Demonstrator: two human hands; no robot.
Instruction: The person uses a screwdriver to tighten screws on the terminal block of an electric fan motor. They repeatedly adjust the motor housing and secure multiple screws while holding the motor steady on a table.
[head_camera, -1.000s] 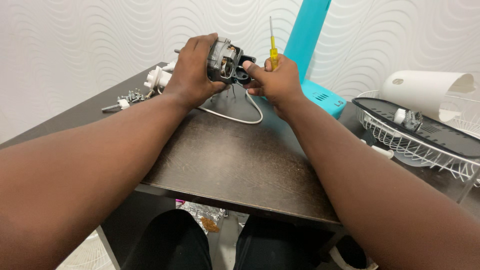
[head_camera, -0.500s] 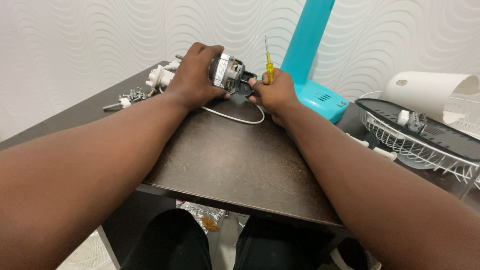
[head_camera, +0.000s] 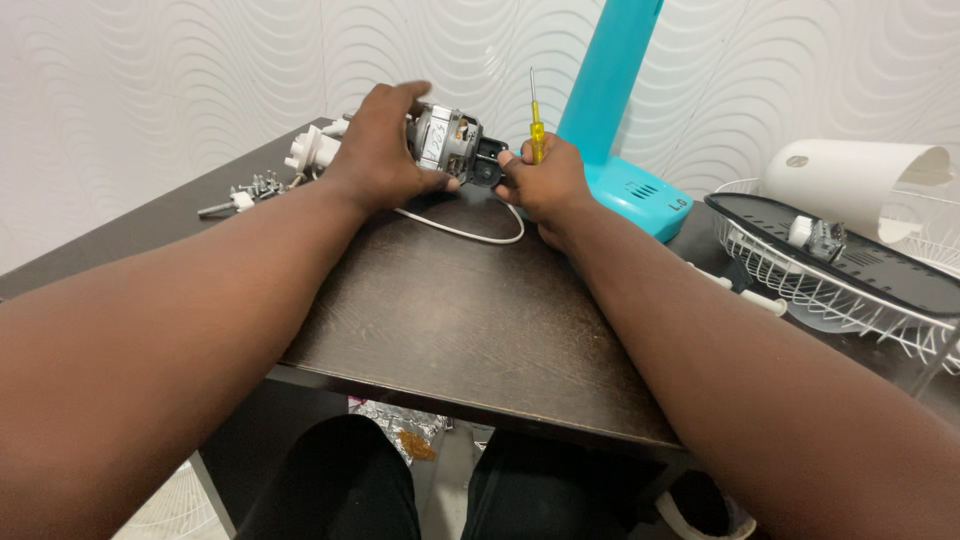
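Observation:
My left hand (head_camera: 378, 148) grips a small grey metal fan motor (head_camera: 445, 140) just above the dark brown table (head_camera: 470, 320). My right hand (head_camera: 545, 185) holds a yellow-handled screwdriver (head_camera: 536, 125) with its shaft pointing up, and its fingers touch the black part (head_camera: 486, 167) at the motor's right end. A white cord (head_camera: 462, 232) loops from the motor across the tabletop between my hands.
A turquoise fan stand and base (head_camera: 625, 150) rises behind my right hand. A wire fan grille (head_camera: 830, 285) with a black rim and a white plastic housing (head_camera: 850, 180) lie at the right. White parts (head_camera: 310, 152) and screws (head_camera: 255, 188) sit at the far left.
Both hands have lowered the motor toward the table and shifted slightly; the screwdriver stays upright in my right hand.

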